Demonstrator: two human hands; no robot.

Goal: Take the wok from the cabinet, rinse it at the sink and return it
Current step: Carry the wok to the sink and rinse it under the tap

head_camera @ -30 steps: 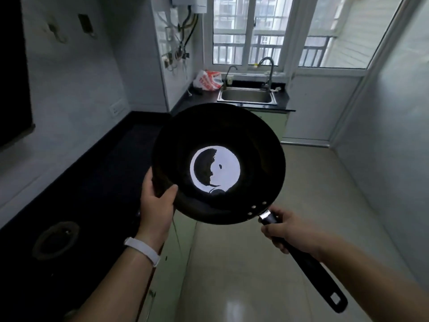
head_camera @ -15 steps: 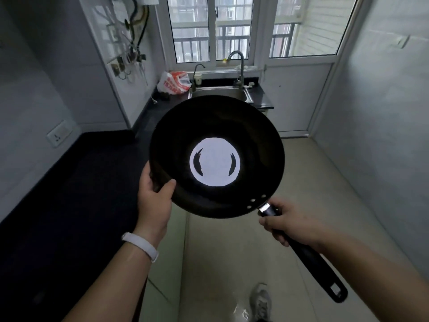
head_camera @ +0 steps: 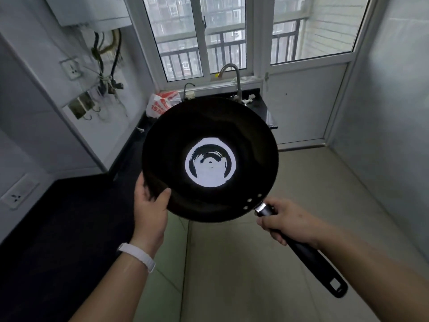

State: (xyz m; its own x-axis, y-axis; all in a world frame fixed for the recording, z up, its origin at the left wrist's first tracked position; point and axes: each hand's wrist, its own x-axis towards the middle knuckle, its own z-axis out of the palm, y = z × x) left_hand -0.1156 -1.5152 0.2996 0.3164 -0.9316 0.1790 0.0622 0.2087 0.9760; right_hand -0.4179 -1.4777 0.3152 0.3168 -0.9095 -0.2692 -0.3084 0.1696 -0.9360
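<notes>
Left hand and right hand hold the wok.

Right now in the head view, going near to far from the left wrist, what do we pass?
White wristband → left hand → black wok → tall faucet → barred window.

1. Left hand: fingers hidden beneath the wok rim; only the thumb shows on top.
2. Right hand: fingertips curled out of sight under the handle.
3. Faucet: base concealed behind the wok's far rim.
4. Plastic bag: lower right part covered by the wok; print too small to read.
5. Wall-mounted white unit: cut off by the top edge.
6. Left forearm and right forearm: cut off at the bottom edge.
</notes>
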